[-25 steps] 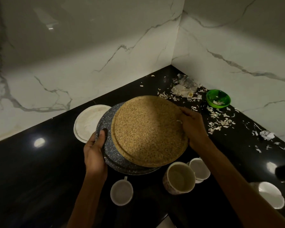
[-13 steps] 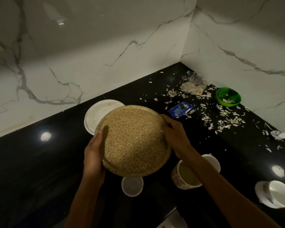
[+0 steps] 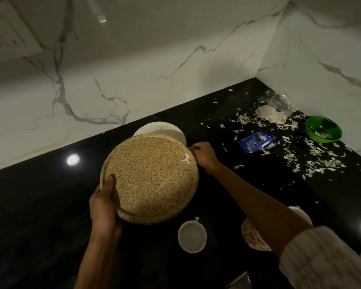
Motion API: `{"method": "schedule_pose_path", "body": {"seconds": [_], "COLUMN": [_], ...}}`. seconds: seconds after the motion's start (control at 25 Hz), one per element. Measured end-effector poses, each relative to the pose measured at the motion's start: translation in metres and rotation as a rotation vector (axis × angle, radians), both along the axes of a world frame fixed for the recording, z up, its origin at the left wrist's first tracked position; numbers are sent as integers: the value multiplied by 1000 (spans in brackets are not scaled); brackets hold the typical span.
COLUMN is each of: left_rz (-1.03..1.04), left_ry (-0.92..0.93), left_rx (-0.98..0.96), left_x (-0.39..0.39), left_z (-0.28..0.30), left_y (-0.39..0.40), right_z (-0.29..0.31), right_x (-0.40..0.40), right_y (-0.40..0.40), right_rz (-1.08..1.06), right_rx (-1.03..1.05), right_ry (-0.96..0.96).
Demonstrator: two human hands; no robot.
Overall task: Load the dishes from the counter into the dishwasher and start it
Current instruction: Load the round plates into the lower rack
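A tan speckled plate [image 3: 152, 176] tops a stack with a dark plate's edge [image 3: 175, 217] showing beneath it, held tilted above the black counter [image 3: 40, 205]. My left hand [image 3: 104, 207] grips the stack's near-left rim, thumb on top. My right hand [image 3: 204, 155] is off the stack. Its fingers curl at the right rim of the white plate [image 3: 167, 129], which lies on the counter behind the stack; the contact is partly hidden. On the counter stand a white cup [image 3: 192, 236], a patterned mug [image 3: 251, 236] under my right forearm, and another white cup [image 3: 302, 213].
A green bowl [image 3: 323, 129] with scraps stands in the far right corner. A blue biscuit wrapper [image 3: 255, 141] and several pale peel scraps [image 3: 313, 163] litter the right counter. Marble walls enclose the corner; a wall socket [image 3: 4, 36] sits upper left.
My right hand has let go of the stack's right rim and moved back to the white plate. The left hand alone now holds the stack, raised and tilted.
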State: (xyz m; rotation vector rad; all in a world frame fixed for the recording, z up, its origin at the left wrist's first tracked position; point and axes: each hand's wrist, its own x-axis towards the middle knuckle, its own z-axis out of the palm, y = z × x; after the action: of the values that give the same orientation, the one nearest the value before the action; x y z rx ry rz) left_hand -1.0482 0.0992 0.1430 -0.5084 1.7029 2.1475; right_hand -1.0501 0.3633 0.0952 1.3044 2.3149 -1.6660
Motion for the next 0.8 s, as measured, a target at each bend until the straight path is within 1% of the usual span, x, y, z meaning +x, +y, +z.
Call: {"method": "schedule_pose_path", "body": {"seconds": [0.24,0.32,0.36,0.48,0.52,0.56,0.6,0.68,0.76,0.8], "left_rz": [46,61,67,68,67,66,64,60,50,45], "left_ry": [-21,-31,-35,-32,-28,-25,-23,-24,-31,-31], "left_rx": [8,15,15,23,26,28,31,33,35,37], "left_x": [-14,-17,-18,-20,-19,-19,-18,-16,-12,-10], "left_z": [-3,-5,-6,-7,-7,-7,-7,-5,-3,-2], "left_y": [1,1,0,-2,-2,-3,-3,-2,0,1], "right_z": [-19,-22,-22,-19,-14,-7,3,30,60,73], "right_x": [-52,-57,-59,-60,-57,-52,-45,-25,-3,6], "right_y": [0,1,1,4,5,5,5,7,17,24], "right_rz": [34,5,-8,-97,-133,-160,-184,-249,-359,-408], "right_rx": [255,259,226,40,4,13,64,257,419,469], "right_ry": [-241,-262,-249,-87,-17,46,111,275,432,488]}}
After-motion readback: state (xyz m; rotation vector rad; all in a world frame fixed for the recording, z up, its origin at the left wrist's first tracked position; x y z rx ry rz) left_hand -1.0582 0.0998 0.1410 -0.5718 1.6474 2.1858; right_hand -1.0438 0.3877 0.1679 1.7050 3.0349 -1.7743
